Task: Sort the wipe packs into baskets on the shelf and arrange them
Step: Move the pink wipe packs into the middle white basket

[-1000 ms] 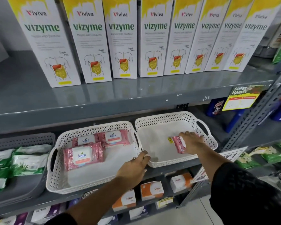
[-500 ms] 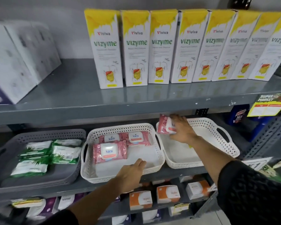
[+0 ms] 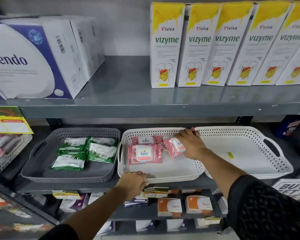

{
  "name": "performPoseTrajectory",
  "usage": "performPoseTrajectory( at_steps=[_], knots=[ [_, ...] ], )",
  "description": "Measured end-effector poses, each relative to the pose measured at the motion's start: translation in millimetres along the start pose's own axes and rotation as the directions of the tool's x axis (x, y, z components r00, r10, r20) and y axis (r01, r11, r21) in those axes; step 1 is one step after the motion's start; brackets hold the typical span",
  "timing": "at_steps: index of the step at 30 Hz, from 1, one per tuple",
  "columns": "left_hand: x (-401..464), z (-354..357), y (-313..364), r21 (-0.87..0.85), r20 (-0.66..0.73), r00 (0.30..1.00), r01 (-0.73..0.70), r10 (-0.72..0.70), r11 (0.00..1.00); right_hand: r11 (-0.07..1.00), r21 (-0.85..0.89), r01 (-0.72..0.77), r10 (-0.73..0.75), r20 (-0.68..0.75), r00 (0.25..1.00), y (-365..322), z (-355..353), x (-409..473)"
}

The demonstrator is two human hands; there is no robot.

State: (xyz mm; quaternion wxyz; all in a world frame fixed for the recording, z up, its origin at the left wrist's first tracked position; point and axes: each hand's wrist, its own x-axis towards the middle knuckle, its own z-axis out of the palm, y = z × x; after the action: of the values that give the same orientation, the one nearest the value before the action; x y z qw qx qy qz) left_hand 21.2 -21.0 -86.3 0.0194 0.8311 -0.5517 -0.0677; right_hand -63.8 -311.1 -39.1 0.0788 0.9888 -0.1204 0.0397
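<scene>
The right hand (image 3: 190, 144) has its grip closed on a pink plastic wipe pack with a white lid (image 3: 176, 148), held tilted over the back right of the middle white perforated plastic basket (image 3: 163, 177). The left hand (image 3: 133, 181) rests clenched on that basket's front rim. If let go at this tilt, the pack may land on edge or overlap its neighbours, spoiling the row. Count: three pink packs, one in hand and two lying flat (image 3: 144, 154); four green packs (image 3: 68, 161) in the grey basket (image 3: 68, 179); the right white basket (image 3: 267, 170) holds no packs
</scene>
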Motion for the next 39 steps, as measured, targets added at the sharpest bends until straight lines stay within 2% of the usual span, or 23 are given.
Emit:
performPoseTrajectory(
  at_steps=[3, 9, 14, 21, 26, 29, 32, 39],
  knots=[
    [0.1, -0.4, 0.0, -0.026, -0.004, 1.0, -0.003, 0.003, 1.0, 0.997, 0.071, -0.035, 0.036, -0.022, 0.999, -8.5, 3.0, 2.4],
    [-1.7, -10.7, 7.0, -0.089, -0.019, 1.0, -0.005, 0.003, 0.996, 0.991, 0.057, -0.12, 0.116, 0.06, 0.991, -23.8, 28.6, -0.8],
    [-4.0, -19.1, 11.1, -0.098, -0.034, 0.999, 0.001, -0.004, 0.995, 0.968, 0.196, -0.16, 0.135, 0.134, 0.982, -25.1, 35.4, 0.9],
    [-3.5, -16.2, 9.3, -0.089, -0.024, 1.0, 0.004, -0.006, 0.996, 0.954, 0.257, -0.157, 0.13, 0.121, 0.984, -12.6, 34.8, -4.4],
    [-3.5, -17.3, 9.0, -0.068, -0.026, 1.0, -0.001, -0.001, 0.998, 0.851, 0.471, -0.232, 0.243, 0.038, 0.969, -19.7, 25.5, 4.4],
    [-2.3, -15.6, 8.7, -0.065, -0.016, 1.0, 0.016, -0.017, 0.998, 0.907, 0.354, -0.229, 0.192, 0.137, 0.972, -30.2, 32.2, 13.4],
    [-2.0, -13.1, 7.1, -0.06, -0.024, 0.999, 0.025, -0.026, 0.998, 0.937, 0.244, -0.249, 0.207, 0.185, 0.961, -39.9, 44.0, 16.7],
    [-2.5, -11.5, 6.7, -0.041, -0.038, 0.999, 0.025, -0.026, 0.999, 0.943, 0.213, -0.257, 0.191, 0.287, 0.939, -44.0, 49.5, 15.4]
  ],
)
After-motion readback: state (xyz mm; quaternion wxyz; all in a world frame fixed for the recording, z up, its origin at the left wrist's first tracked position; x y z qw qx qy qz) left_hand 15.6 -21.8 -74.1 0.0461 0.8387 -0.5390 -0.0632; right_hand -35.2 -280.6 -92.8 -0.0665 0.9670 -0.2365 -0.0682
